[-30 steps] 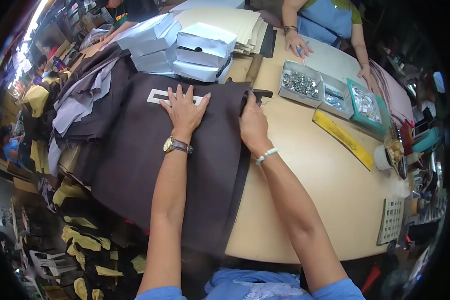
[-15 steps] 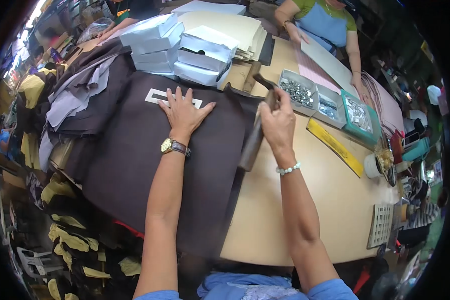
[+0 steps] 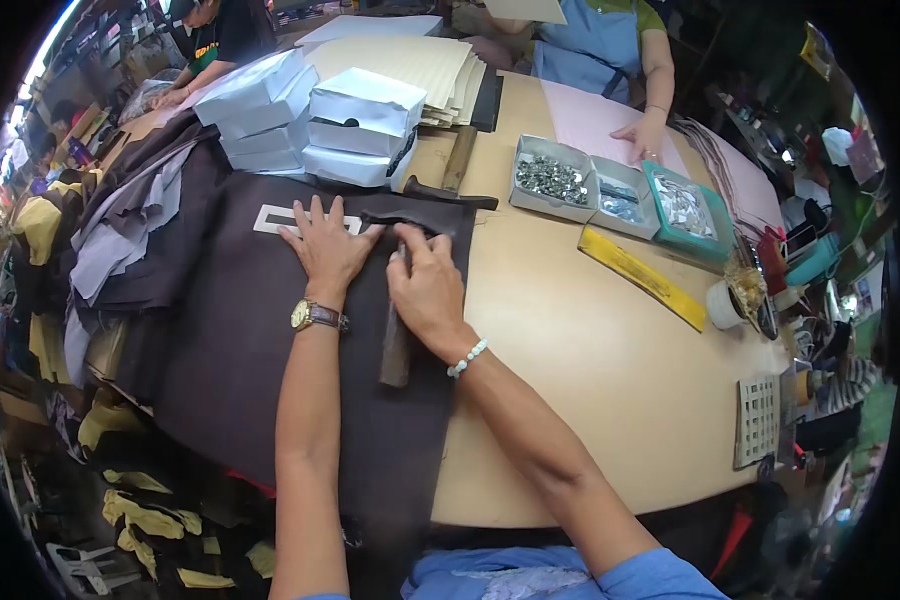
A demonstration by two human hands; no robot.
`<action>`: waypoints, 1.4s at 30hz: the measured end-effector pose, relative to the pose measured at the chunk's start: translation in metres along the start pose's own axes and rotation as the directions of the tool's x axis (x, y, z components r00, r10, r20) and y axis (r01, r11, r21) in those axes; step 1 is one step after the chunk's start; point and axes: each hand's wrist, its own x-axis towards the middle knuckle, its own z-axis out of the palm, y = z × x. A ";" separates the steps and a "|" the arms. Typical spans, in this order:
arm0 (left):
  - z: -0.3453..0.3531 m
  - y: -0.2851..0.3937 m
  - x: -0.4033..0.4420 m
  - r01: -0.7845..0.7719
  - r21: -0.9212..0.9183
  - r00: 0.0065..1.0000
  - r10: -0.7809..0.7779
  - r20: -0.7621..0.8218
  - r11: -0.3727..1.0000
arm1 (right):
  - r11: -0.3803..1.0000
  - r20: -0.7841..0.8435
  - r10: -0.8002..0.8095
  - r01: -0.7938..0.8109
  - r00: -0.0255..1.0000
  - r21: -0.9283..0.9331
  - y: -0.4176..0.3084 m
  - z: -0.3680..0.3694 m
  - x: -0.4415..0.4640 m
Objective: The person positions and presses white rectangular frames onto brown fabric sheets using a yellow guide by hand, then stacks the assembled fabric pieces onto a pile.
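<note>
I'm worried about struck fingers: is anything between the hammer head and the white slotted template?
Yes, the left hand: its fingers cover part of the template and its thumb points toward the head of the hammer held by the right hand. Nothing else visible stands between them.

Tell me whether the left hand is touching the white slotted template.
Touching. The head view shows the left hand spread flat, its fingers lying across the white slotted template.

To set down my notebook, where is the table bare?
The table is bare between the right forearm, yellow strip and pale grid; a little, between forearm and dark fabric. White boxes and hardware trays crowd the far side.
</note>
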 end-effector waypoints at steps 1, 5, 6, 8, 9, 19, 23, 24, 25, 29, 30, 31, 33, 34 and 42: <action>0.000 0.001 -0.001 0.005 0.002 1.000 -0.005 -0.004 1.000 | 0.999 -0.033 0.020 -0.021 0.999 -0.030 0.007 -0.003 0.003; -0.005 0.005 -0.002 0.008 0.011 1.000 -0.008 -0.007 1.000 | 0.968 -0.006 -0.130 0.126 0.991 -0.218 0.010 -0.037 0.003; -0.005 0.004 -0.002 0.005 0.012 1.000 -0.005 -0.006 1.000 | 0.960 0.067 -0.112 0.125 0.991 -0.251 0.006 -0.051 -0.004; -0.005 0.004 0.000 0.002 0.039 1.000 -0.003 0.017 0.999 | 0.927 0.173 -0.183 0.228 0.968 -0.297 0.020 -0.077 -0.032; -0.004 0.004 0.001 0.013 0.051 1.000 -0.014 0.028 0.999 | 0.908 0.225 -0.208 0.274 0.952 -0.316 0.029 -0.091 -0.051; 0.058 -0.065 0.052 -0.253 0.377 0.962 0.271 0.006 0.891 | 0.710 -0.259 0.273 -0.376 0.926 -0.595 0.108 -0.259 -0.298; 0.015 -0.032 0.034 -0.414 0.661 0.904 0.201 0.376 0.626 | 0.577 -0.659 0.201 -0.631 0.725 -0.518 0.160 -0.304 -0.375; 0.033 -0.058 0.048 -0.454 0.642 0.889 0.271 0.368 0.617 | 0.552 -0.699 0.230 -0.682 0.678 -0.480 0.172 -0.314 -0.383; 0.035 -0.065 0.053 -0.446 0.616 0.892 0.269 0.362 0.650 | 0.494 -0.731 0.247 -0.731 0.636 -0.470 0.188 -0.324 -0.394; 0.044 -0.093 0.080 -0.569 0.609 0.818 0.306 0.487 0.552 | 0.266 -0.828 0.308 -0.878 0.469 -0.399 0.266 -0.346 -0.442; 0.025 -0.069 0.065 -0.527 0.676 0.846 0.248 0.471 0.515 | 0.208 -0.843 0.329 -0.903 0.426 -0.375 0.279 -0.348 -0.453; 0.004 -0.041 0.049 -0.472 0.695 0.876 0.199 0.439 0.543 | 0.151 -0.826 0.416 -0.925 0.380 -0.350 0.285 -0.349 -0.461; -0.025 0.002 0.025 -0.349 0.727 0.924 0.090 0.370 0.592 | 0.035 -0.773 0.572 -0.949 0.275 -0.312 0.294 -0.350 -0.472; -0.014 -0.020 0.035 -0.391 0.746 0.920 0.235 0.312 0.540 | 0.041 -0.774 0.559 -0.942 0.297 -0.332 0.297 -0.350 -0.474; -0.110 0.109 -0.138 -0.474 -0.536 0.848 0.526 -0.064 0.698 | 0.666 -0.823 0.540 -0.508 -0.177 0.547 0.269 -0.384 -0.467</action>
